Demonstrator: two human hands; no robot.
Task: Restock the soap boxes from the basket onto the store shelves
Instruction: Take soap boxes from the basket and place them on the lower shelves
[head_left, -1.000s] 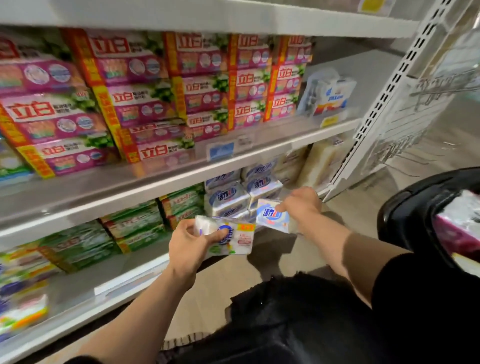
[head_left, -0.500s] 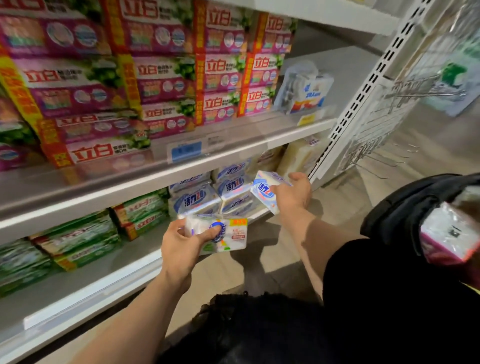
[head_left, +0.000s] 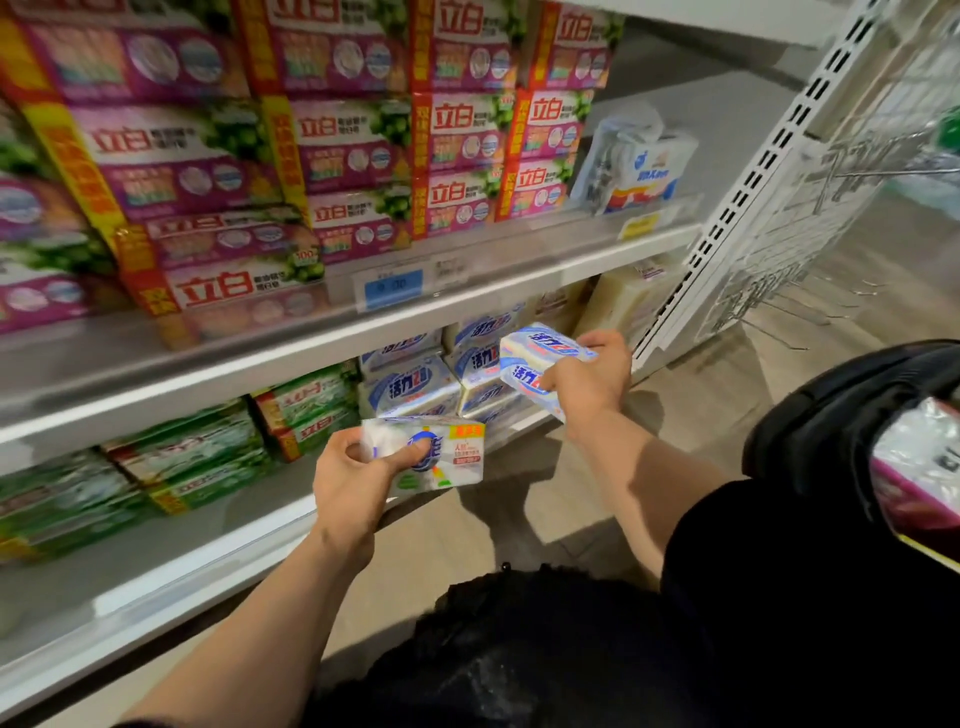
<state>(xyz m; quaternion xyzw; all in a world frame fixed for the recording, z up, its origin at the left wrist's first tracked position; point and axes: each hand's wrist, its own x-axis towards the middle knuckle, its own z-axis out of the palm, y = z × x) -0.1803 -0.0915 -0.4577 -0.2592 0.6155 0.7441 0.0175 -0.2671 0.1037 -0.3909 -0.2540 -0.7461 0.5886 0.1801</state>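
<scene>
Soap in both hands: the person's right hand (head_left: 589, 382) grips a pale blue-and-white wrapped soap box with blue lettering (head_left: 540, 361), fingers curled round its right end, holding it tilted just in front of the stack of matching blue-and-white soap boxes (head_left: 415, 387) at the front edge of the lower white shelf (head_left: 218, 545). The left hand (head_left: 353, 483) holds a white soap box with a blue round logo and an orange corner label (head_left: 441, 457) — thumb pressed across its face, fingers wrapped behind — out in front of the lower shelf's front edge, clear of the stack. Green flat soap packs (head_left: 197, 452) lie on the same shelf, left of the blue stack. On the upper white shelf (head_left: 467, 291), purple-and-red boxes (head_left: 332, 150) stand stacked in columns, with a white-and-blue wrapped pack (head_left: 639, 166) alone near its right end. At the right edge of the view sits a black basket (head_left: 831, 415) holding a pink-and-white package (head_left: 914, 467).
</scene>
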